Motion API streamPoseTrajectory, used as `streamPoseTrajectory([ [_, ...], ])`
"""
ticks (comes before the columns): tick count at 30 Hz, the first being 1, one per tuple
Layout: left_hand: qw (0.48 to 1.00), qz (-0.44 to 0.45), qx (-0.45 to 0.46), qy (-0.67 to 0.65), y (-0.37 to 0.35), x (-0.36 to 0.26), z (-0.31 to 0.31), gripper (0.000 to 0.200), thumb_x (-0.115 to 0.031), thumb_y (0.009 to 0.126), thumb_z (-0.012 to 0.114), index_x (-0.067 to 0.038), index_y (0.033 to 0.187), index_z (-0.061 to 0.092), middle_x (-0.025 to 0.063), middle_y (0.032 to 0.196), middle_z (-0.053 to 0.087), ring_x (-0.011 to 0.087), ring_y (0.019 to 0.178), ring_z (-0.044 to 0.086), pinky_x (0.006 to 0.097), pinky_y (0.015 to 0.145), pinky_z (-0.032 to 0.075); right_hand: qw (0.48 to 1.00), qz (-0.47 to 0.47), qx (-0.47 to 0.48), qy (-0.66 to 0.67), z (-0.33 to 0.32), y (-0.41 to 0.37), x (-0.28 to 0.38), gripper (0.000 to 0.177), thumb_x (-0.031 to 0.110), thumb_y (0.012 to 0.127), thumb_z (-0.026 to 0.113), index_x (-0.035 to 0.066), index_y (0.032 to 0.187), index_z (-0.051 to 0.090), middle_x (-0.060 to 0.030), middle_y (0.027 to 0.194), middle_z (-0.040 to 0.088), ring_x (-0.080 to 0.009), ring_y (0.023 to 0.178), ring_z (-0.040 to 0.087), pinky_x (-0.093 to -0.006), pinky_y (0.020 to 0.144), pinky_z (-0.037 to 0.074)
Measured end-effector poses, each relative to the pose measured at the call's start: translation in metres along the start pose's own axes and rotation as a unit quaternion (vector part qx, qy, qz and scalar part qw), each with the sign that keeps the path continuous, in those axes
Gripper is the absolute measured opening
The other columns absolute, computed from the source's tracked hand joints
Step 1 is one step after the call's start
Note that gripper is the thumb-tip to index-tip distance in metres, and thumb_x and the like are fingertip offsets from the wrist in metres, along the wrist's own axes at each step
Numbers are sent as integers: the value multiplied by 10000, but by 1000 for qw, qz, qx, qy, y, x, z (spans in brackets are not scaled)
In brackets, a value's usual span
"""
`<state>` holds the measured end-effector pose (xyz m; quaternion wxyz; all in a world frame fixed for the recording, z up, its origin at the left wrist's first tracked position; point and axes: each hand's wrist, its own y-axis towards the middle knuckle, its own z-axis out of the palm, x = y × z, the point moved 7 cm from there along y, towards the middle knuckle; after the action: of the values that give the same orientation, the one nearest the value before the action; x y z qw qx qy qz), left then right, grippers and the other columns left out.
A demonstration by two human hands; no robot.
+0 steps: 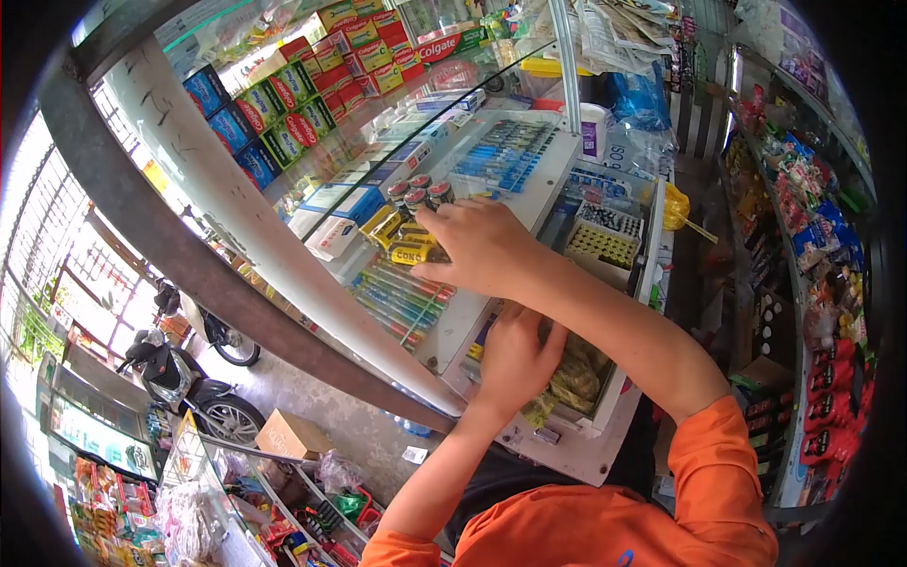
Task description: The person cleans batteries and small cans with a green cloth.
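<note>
Inside the glass display case, my right hand (482, 248) has its thumb and fingers closed around yellow-and-black batteries (408, 253) on the shelf. Dark jars with red-and-silver lids (417, 193) stand just behind them. Coloured pens (402, 300) lie in rows in front, and blue pens (501, 159) lie farther back. Lower down, my left hand (515, 364) points into the open drawer (605, 416), under the right forearm. Its fingertips are hidden, so its grip cannot be made out. A greenish-brown bag (573, 378) lies beside it in the drawer.
A tray of yellow-topped batteries (603, 246) sits in the drawer. Toothpaste boxes (283, 109) are stacked on the upper glass. A white post (203, 180) and a metal bar (161, 208) cross the left side. Stocked shelves (803, 246) line the right.
</note>
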<state>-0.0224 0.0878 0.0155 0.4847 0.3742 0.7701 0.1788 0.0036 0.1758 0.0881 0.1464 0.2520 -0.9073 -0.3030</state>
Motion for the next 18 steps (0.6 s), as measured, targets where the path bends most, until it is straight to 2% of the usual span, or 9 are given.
streamPoseTrajectory([
  [6,995,-65,-1,-73,-1,11,-4,254,-156,1030,568,51,1132,677,214,1009,718,358,853,710,432,801,544,986,36,66,148,-66,-40,-11,526,399,799,831,35,1141,668,-130,1027,719,-293,962,711,-399,897,542],
  [8,956,-163,-35,-243,-3,24,-9,431,-320,1099,425,48,1188,630,163,916,715,253,786,684,362,690,517,967,74,2,243,-90,-60,-22,499,277,773,851,36,1174,677,-101,1040,721,-228,967,709,-358,881,544],
  [9,955,-162,-31,-247,-4,25,-11,431,-320,1099,425,48,1188,630,163,916,715,253,786,684,362,690,517,968,79,2,240,-98,-67,-24,499,277,773,851,36,1174,677,-101,1040,721,-228,967,709,-358,881,544],
  [11,891,-194,14,-411,-8,34,-2,615,-470,1103,284,34,1285,586,134,943,714,167,758,654,307,641,503,957,86,-13,277,-113,-78,-27,522,204,756,857,39,1217,678,-81,1064,724,-193,975,702,-340,896,540],
  [12,884,-191,18,-427,1,34,-3,678,-534,1082,230,5,1381,515,133,993,715,197,717,658,313,608,509,958,70,-11,280,-118,-81,-26,522,196,760,852,40,1226,678,-67,1068,718,-195,958,696,-345,902,540],
  [13,884,-190,20,-426,2,29,-6,678,-534,1082,230,5,1381,515,133,993,715,197,717,658,313,608,509,958,69,-13,278,-123,-83,-25,522,196,760,852,40,1226,678,-67,1068,718,-195,958,696,-345,902,540],
  [15,770,-263,9,-582,2,14,-6,756,-624,1066,251,10,1422,458,123,1012,706,195,710,662,288,582,490,961,56,31,269,-126,-88,-17,525,187,765,842,39,1241,677,-65,1088,703,-192,972,683,-350,917,536],
  [16,729,-277,61,-623,-5,9,1,753,-652,1070,323,0,1415,474,103,1009,698,187,720,667,282,576,485,961,55,29,270,-128,-89,-14,525,187,765,842,39,1241,677,-65,1088,703,-192,972,683,-350,917,536],
  [18,754,-296,46,-584,-12,11,1,710,-635,1079,352,-19,1407,483,99,1007,696,180,735,671,277,582,486,946,32,92,309,-121,-93,-1,542,210,791,853,38,1269,665,-84,1138,683,-206,1050,661,-354,947,522],
])
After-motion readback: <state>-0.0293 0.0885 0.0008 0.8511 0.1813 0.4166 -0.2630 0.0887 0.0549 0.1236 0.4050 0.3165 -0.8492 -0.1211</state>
